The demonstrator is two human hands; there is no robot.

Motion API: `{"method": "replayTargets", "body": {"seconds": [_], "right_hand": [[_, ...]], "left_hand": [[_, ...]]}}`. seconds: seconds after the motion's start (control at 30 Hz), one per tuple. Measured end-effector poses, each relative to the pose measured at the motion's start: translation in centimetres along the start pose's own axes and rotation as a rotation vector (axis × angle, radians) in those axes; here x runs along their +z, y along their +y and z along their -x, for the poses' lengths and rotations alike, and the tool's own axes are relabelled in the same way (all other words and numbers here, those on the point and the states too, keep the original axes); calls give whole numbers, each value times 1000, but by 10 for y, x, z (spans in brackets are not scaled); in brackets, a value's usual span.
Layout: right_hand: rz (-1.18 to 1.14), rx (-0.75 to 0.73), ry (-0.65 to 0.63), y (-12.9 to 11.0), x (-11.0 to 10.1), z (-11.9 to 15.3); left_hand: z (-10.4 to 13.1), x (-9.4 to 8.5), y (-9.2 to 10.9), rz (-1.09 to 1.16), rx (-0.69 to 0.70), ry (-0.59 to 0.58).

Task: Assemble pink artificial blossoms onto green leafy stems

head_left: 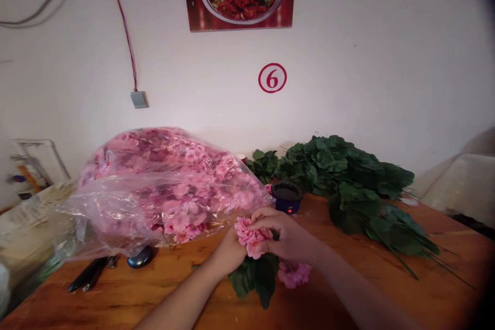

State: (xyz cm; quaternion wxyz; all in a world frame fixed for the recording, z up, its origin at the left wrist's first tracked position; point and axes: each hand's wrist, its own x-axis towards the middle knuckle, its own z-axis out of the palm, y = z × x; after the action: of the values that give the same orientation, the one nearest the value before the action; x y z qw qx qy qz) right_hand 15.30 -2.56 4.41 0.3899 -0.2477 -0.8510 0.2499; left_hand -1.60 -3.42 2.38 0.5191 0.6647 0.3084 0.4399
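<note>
"While your left hand [234, 251] and right hand [285, 233] are so close together, where is the pink flower cluster [253, 237]?"

"Right between them. My right hand is closed on it, fingers over the top and thumb at its side. My left hand is against its left side, but its fingers are partly hidden, so I can't tell how tightly they are closed."

"And the dark green leaves [255, 279]?"

"Just below my hands, under the blossoms, spreading toward me."

"Is that another bloom near you?"

"Yes, a loose pink bloom [294, 274] on the tabletop [211, 301], just below my right hand."

"What's beyond your hands?"

"A blue pot [286, 200] with a black top and a small red light, just past my right hand. The clear plastic bag [170, 191] full of pink flowers lies beyond my left hand, off to the left."

"Anything farther out?"

"A big leaf pile [336, 165] beyond and right of my right hand. Well left of my left hand are a dark rounded object [141, 257] and a black-handled tool [88, 274]."
</note>
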Motion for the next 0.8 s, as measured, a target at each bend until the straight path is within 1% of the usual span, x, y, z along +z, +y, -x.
{"method": "replayTargets", "body": {"seconds": [0.13, 0.23, 0.3, 0.4, 0.47, 0.57, 0.63, 0.7, 0.8], "right_hand": [[-39, 17, -31, 2, -3, 1], [-27, 35, -2, 8, 2, 1], [13, 41, 15, 10, 6, 1], [77, 28, 6, 8, 7, 1], [113, 12, -16, 5, 7, 1], [130, -8, -45, 5, 8, 1], [102, -23, -43, 7, 10, 1], [68, -35, -10, 9, 13, 1], [45, -23, 69, 12, 16, 1]], "left_hand": [[0, -1, -2, 30, -8, 14], [0, 1, -7, 47, -35, -16], [1, 4, -7, 44, -35, -58], [1, 6, -2, -2, 22, -123], [2, 6, 1, -47, 65, -144], [2, 3, -3, -113, 83, -157], [2, 1, -7, -144, 80, -162], [2, 0, -9, -161, 82, -163], [1, 1, -5, -143, 122, -151]]}}
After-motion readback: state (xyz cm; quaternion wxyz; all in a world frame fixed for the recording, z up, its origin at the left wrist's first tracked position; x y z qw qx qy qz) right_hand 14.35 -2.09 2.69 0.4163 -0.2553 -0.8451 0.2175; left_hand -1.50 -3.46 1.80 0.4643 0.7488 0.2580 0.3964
